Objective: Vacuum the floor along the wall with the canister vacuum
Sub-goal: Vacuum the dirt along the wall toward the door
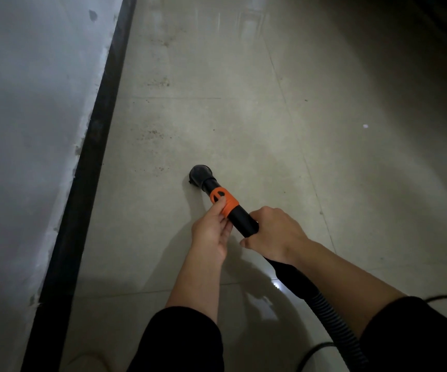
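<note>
A black vacuum wand [240, 214] with an orange collar [223, 201] points down and away from me, its round nozzle [200, 174] at the pale tiled floor [244, 116]. My left hand [211, 232] holds the wand from the left, thumb lying on the orange collar. Just behind it my right hand [276, 234] grips the black tube from above. The ribbed black hose [324, 307] runs back under my right forearm. Brown dirt specks [152, 134] are scattered on the tiles ahead of the nozzle, near the wall. The canister is out of view.
A grey wall [29, 130] with a black skirting strip [93, 157] runs along the left. A thin black cable [316, 347] lies on the floor at lower right. A small white fleck [365, 126] sits on the tiles to the right.
</note>
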Available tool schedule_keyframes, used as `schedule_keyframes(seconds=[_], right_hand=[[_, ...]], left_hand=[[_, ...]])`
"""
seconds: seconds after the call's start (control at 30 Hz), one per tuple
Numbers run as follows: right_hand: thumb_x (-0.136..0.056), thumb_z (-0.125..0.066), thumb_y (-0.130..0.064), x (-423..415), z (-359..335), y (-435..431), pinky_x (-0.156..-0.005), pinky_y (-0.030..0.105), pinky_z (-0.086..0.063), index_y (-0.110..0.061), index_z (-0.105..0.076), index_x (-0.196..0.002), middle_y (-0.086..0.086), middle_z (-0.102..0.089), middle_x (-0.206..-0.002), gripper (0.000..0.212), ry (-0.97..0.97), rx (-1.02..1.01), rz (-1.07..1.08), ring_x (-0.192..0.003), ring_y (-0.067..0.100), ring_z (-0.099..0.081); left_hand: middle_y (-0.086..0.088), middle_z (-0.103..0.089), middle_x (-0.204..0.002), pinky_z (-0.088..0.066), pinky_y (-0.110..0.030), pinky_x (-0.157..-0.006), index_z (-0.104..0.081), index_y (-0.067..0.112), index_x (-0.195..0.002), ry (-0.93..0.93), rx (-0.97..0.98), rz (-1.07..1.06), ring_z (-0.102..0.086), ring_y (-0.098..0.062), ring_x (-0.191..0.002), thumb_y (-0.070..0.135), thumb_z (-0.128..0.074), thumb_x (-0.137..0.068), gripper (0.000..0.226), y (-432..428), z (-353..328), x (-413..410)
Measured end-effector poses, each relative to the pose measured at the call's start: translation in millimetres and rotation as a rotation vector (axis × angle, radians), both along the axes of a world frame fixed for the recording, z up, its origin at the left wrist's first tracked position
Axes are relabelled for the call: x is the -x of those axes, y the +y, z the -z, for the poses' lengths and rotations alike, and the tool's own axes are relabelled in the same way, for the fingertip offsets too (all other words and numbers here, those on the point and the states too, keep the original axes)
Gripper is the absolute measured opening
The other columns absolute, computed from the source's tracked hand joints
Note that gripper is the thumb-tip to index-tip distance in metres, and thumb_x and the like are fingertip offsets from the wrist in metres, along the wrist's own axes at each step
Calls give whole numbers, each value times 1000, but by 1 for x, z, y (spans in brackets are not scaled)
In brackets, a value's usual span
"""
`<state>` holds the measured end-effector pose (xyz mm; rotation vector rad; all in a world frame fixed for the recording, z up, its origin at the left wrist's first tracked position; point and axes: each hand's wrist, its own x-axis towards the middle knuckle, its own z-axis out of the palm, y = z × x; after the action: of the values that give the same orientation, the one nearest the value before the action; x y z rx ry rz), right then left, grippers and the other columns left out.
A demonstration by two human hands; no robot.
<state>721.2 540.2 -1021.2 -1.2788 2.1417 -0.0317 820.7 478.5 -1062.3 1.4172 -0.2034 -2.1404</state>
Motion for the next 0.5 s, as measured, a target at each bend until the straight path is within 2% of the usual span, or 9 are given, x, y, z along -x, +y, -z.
schedule_keyframes(seconds=[0.13,0.3,0.43,0.5], right_hand=[[-75,-71,-25,8,1,3,-53,25,-41,-19,-58,-84,1,-58,-69,17,0,7,29,-62,19,-59],[-77,-71,-24,21,2,7,-52,24,-40,-19,-57,-83,0,-57,-68,16,-29,23,75,-59,18,-57],[-75,-71,-25,34,7,13,-52,24,-41,-18,-58,-83,0,-56,-67,16,-69,39,123,-57,17,-56],[-76,-71,-25,39,8,15,-51,24,-39,-16,-59,-86,-1,-55,-67,18,-89,33,138,-57,16,-54]], left_hand=[[-7,-65,-94,-46,-29,-93,-60,10,-91,-12,1,25,-62,-15,-91,17,-67,-89,11,0,-1,10],[-7,-66,-97,-47,-29,-91,-59,9,-102,-30,31,71,-62,-17,-95,18,-69,-88,19,0,3,23],[-6,-66,-91,-48,-28,-87,-60,9,-97,-99,76,173,-63,-12,-83,19,-69,-89,16,0,1,32],[-9,-67,-93,-49,-30,-88,-60,7,-98,-127,96,209,-64,-13,-82,19,-69,-88,18,-2,1,36]])
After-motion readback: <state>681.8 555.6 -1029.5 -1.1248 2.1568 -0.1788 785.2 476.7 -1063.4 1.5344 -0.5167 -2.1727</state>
